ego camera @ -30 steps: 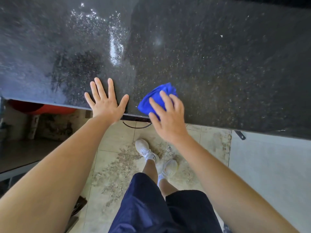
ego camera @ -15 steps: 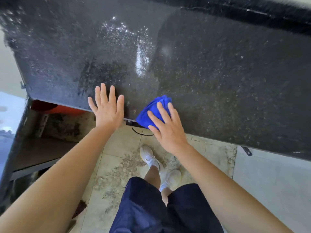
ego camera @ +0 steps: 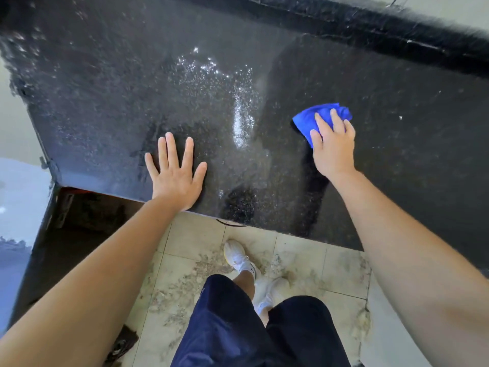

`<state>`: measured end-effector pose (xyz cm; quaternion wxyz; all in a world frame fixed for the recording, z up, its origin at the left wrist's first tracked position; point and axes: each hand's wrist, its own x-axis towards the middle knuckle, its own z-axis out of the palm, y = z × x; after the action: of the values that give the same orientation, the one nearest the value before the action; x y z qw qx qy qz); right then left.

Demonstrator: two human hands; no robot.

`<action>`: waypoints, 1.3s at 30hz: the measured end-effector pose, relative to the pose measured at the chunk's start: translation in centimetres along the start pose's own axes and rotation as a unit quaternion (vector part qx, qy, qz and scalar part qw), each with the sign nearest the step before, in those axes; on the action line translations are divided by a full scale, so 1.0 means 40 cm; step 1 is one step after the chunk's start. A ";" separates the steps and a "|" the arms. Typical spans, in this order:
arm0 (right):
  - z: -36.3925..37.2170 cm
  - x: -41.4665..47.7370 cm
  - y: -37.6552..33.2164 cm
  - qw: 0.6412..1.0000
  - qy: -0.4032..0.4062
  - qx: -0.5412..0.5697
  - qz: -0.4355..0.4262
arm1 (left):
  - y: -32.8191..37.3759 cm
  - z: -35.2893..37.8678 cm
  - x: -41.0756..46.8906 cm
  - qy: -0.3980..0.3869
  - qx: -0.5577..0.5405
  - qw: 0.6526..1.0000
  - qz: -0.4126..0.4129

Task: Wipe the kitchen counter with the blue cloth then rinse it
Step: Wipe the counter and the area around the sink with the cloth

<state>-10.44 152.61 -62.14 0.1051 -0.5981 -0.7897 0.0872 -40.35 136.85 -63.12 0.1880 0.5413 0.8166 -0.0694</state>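
The black speckled kitchen counter (ego camera: pixel 397 181) fills the upper part of the view, with a wet, shiny patch near its middle. A bunched blue cloth (ego camera: pixel 309 119) lies on the counter right of that patch. My right hand (ego camera: pixel 333 147) presses down on the cloth with fingers curled over it, covering its near half. My left hand (ego camera: pixel 174 173) lies flat on the counter near the front edge, fingers spread, holding nothing.
A raised black ledge (ego camera: pixel 370 30) runs along the counter's far side. The counter's left end (ego camera: pixel 39 144) drops to a pale floor. Below the front edge are beige floor tiles (ego camera: pixel 198 245), my legs in dark shorts and white shoes (ego camera: pixel 238 256).
My right hand has slid the blue cloth from the counter's front edge away from me and to the right. My left hand now rests further onto the counter. The view has tilted up.
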 end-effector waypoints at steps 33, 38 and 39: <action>0.098 -0.104 -0.265 0.896 -0.163 0.085 -0.403 | -0.065 -0.071 0.101 -0.025 -0.107 0.992 -0.067; 0.025 0.094 -0.147 0.922 -0.066 0.121 -0.361 | -0.083 -0.135 0.169 0.039 -0.110 0.990 -0.083; 0.014 0.164 -0.114 0.951 -0.031 0.131 -0.280 | -0.078 -0.142 0.197 0.020 -0.100 0.991 -0.087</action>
<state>-16.53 157.70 -61.06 0.1781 -0.3310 -0.9099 0.1755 -47.21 144.14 -61.17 0.2179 0.4484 0.8668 0.0075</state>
